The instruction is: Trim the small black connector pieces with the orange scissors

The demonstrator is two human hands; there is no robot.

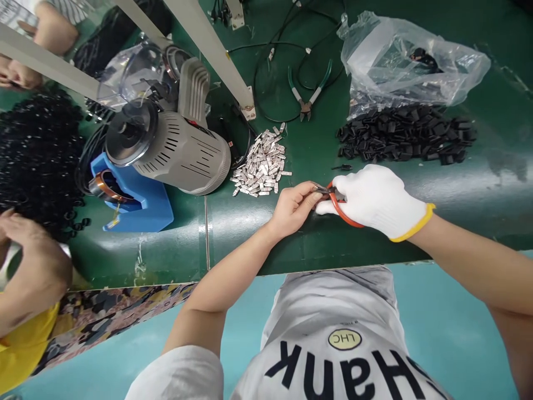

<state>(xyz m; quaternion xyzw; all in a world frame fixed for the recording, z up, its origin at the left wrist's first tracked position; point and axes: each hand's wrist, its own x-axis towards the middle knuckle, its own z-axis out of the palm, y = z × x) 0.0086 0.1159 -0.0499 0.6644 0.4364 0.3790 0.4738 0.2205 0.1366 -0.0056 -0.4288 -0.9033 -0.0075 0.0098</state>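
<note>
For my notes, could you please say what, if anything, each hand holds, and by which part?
The right hand grips orange-handled pliers by their handles; the left hand apparently pinches something I cannot identify.

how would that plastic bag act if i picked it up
The bag would probably sag and crumple, since its clear film looks thin and wrinkled. It may feel slippery, given its shine. Lifting might disturb the black parts heaped at its near edge.
</note>
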